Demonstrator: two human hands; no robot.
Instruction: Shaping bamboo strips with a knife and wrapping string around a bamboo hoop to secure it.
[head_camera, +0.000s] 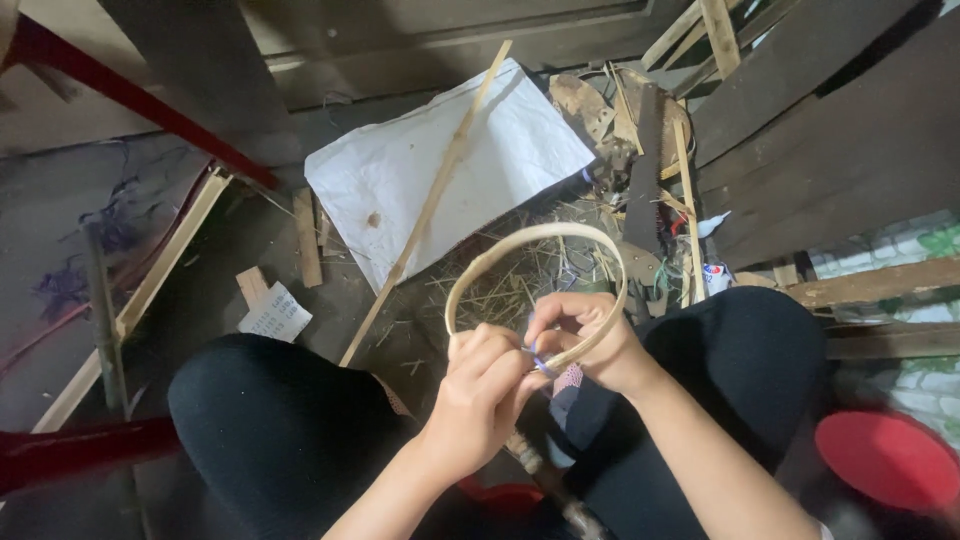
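**Bamboo hoop in both hands**

The left hand (478, 385) and right hand (590, 340) are both gripping a bent bamboo hoop (535, 285) at its lower edge, pinching a blue tie (538, 357) there. The hoop is hanging above the knees, over straw (520, 275) and a white sack (450, 165).

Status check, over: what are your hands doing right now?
Left hand and right hand both pinching bamboo hoop at its joint. Purple binding between fingers. Nothing blocking, over.
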